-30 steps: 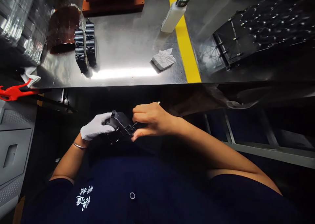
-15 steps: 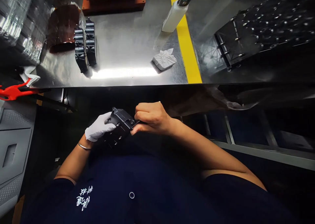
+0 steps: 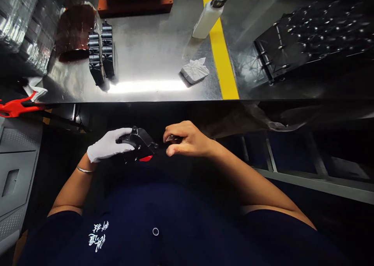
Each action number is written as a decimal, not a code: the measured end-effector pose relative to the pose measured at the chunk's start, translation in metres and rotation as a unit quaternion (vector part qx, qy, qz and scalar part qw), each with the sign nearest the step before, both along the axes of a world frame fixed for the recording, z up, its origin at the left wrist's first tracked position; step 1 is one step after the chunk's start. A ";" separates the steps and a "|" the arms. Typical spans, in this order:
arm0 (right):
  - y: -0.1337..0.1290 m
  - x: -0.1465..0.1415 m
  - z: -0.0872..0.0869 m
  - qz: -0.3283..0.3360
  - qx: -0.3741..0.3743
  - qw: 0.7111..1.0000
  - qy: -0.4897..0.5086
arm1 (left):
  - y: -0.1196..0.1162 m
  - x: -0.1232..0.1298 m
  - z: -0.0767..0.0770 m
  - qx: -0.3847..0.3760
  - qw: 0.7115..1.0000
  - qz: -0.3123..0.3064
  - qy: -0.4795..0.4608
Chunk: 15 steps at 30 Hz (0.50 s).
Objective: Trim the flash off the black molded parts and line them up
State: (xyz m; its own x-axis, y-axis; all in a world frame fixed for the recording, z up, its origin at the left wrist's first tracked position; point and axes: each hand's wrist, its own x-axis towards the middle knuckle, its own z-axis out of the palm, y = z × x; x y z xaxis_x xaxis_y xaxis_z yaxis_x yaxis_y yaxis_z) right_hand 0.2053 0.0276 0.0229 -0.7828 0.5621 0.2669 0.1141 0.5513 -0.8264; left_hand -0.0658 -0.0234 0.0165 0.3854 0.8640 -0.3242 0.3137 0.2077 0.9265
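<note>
In a white glove, my left hand [image 3: 111, 144] grips a black plastic part [image 3: 142, 141] below the bench edge. A small red piece [image 3: 146, 158] shows on the part's underside. My bare right hand [image 3: 187, 139] is just to the right of the part, apart from it, with its fingers curled round a small dark object with a shiny tip [image 3: 173, 138], too small to name. Two similar black parts [image 3: 108, 50] stand side by side on the metal bench [image 3: 146, 51], beside a brown roll [image 3: 75, 32].
An orange block [image 3: 134, 5] sits at the bench's back. A white bottle [image 3: 208, 18], a folded white cloth [image 3: 194, 71] and a yellow stripe [image 3: 223, 59] lie toward the right. Many black parts [image 3: 330, 30] fill the far right; red-handled pliers [image 3: 17, 105] are at the left edge.
My right hand has let go of the black part and moved slightly away from it. My left hand has shifted its hold and turned the part, so a red piece now shows.
</note>
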 end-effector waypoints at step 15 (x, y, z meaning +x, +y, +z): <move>-0.025 -0.032 -0.053 -0.254 -0.289 0.922 0.049 | -0.006 0.012 0.008 0.271 0.898 0.314 0.145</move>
